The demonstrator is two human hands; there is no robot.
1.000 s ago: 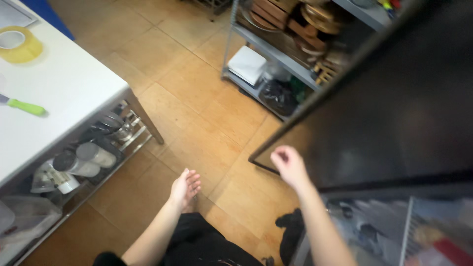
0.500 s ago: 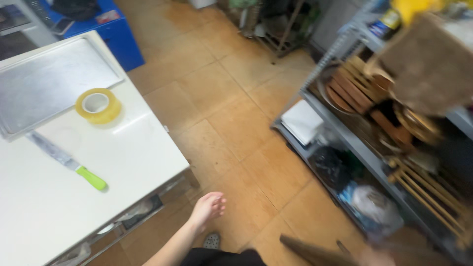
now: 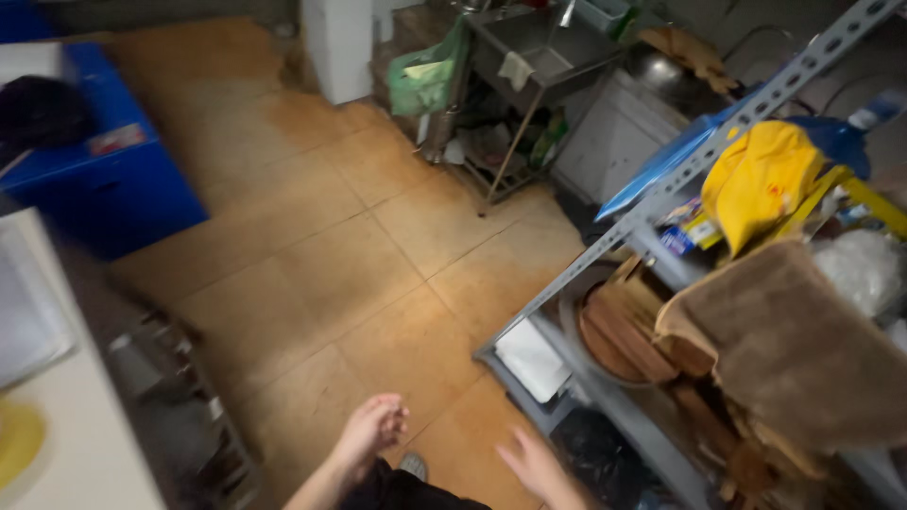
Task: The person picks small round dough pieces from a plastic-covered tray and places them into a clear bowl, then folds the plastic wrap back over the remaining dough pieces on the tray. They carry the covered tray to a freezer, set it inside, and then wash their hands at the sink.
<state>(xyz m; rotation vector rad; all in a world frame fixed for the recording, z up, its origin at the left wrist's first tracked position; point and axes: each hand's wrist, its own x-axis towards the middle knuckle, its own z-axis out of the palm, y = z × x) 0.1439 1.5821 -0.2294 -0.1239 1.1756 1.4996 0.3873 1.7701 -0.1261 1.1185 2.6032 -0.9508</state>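
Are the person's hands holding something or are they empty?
Empty. The left hand and right hand both hang over the tiled floor with loose fingers and nothing in them, beside the metal shelf.

My left hand hangs low near the bottom middle of the frame, fingers loosely curled and empty, over the tan floor tiles. My right hand sits just right of it at the bottom edge, blurred, fingers spread and holding nothing, closest to the grey metal shelf rack that fills the lower right.
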